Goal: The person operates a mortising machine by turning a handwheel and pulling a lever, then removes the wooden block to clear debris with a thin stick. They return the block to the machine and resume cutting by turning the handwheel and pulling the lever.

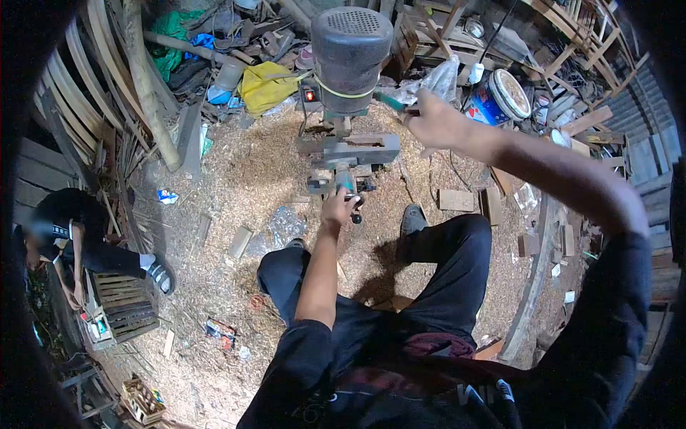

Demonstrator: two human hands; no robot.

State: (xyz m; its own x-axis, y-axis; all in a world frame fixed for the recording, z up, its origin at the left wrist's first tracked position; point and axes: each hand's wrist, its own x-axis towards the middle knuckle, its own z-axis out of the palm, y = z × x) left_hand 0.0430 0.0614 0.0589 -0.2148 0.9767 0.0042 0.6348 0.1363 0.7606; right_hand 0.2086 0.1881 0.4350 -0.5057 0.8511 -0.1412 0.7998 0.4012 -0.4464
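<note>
A machine with a dark cylindrical motor [351, 61] stands in front of me, a red-lit switch [309, 94] on its left side. Below the motor, a wooden block with a slot [362, 148] lies on the machine's bed. My right hand [437, 123] is closed round a green-ended lever [389, 101] to the right of the motor. My left hand [340, 208] is closed on a dark handle [356, 211] with a black knob at the near end of the machine.
Wood shavings [250, 161] cover the ground, with wood offcuts [456, 200] on it. A seated person [75, 229] is at the left beside a slatted crate [128, 304]. A bucket [509, 94] and a yellow sack [268, 87] are farther back.
</note>
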